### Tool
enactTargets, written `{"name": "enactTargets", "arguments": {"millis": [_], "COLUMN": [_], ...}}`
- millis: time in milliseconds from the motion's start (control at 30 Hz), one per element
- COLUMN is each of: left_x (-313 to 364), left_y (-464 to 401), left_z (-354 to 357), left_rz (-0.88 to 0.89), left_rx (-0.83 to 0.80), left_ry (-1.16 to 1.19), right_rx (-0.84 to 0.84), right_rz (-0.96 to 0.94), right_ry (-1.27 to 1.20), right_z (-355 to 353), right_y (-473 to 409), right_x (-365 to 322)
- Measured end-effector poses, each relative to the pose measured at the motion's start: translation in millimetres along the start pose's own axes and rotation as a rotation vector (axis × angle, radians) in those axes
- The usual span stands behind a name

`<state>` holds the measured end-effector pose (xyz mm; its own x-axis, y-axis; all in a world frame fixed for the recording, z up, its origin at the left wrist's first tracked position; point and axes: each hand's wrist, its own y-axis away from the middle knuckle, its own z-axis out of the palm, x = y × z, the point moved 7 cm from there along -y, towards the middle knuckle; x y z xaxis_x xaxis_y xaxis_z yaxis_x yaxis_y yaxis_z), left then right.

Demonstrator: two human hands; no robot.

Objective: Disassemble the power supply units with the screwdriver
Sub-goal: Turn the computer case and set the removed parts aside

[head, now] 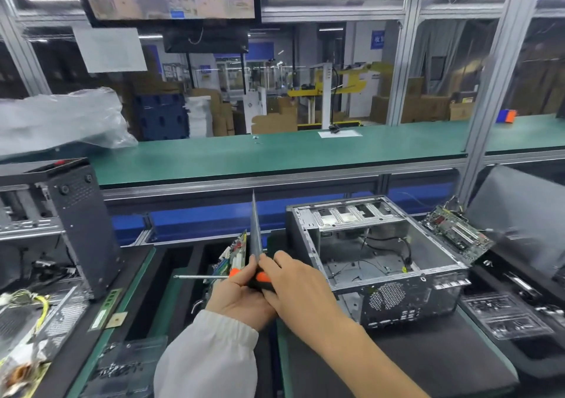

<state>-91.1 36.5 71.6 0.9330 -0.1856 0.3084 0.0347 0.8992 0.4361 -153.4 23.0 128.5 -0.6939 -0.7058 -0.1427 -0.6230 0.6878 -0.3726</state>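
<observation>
Open computer case (379, 263) lies on the bench. Just left of it, left hand (241, 298) grips an upright grey metal panel (255, 232); right hand (293, 287) grips the screwdriver (244, 277), shaft pointing left.

Both hands, left (241, 299) and right (301, 293), grip the screwdriver (244, 277), shaft pointing left. An open metal computer case (394, 290) stands just right.

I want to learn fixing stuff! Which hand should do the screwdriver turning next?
Probably the right hand. Its fingers already curl round the screwdriver handle, whose shaft points left. The left hand is also pinching an upright thin grey metal panel with a circuit board behind it, so it is better kept steadying that.
</observation>
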Motion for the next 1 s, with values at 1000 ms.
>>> {"name": "enactTargets", "arguments": {"millis": [1000], "left_x": [5.1], "left_y": [-8.1], "left_z": [-1.1], "left_rz": [-0.059], "left_rx": [-0.087], "left_ry": [0.061], "right_rx": [-0.038], "right_rz": [0.029], "right_ry": [0.01], "right_z": [13.8], "right_y": [-6.8], "right_x": [0.8]}}
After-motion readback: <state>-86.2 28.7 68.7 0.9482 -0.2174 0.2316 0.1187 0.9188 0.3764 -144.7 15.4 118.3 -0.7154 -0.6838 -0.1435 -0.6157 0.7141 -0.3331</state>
